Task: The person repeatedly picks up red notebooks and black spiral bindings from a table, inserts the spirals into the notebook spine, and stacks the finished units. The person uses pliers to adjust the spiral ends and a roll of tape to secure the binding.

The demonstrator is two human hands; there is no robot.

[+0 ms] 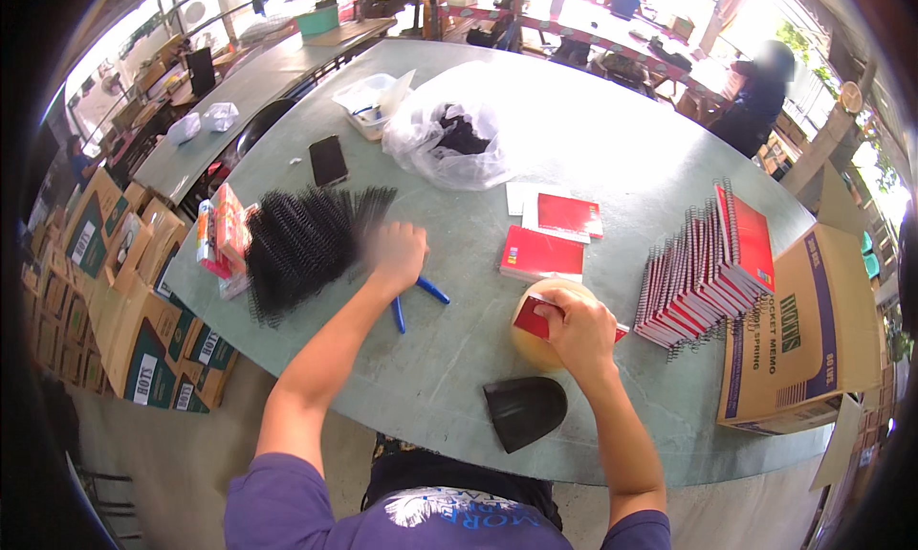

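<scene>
My right hand [585, 332] is closed on a small red-covered notepad [532, 319], thumb on its cover. Beneath the notepad is a round cream-coloured piece [535, 351], mostly covered. My left hand [397, 255] is smeared by motion beside a heap of black spiral binding coils [304, 249]; its fingers cannot be made out. Just below that hand, blue-handled pliers [417, 299] lie on the table. Spiral-bound red notebooks [703, 268] stand in a leaning row at the right. Loose red pads [543, 253] lie farther back, without visible coils.
A black rounded piece [525, 412] lies near the table's front edge. An open cardboard carton [803, 330] stands at the right. Farther back are a clear plastic bag [454, 134], a white tray [368, 100] and a dark phone [328, 161]. Orange packets [228, 227] lie left of the coils.
</scene>
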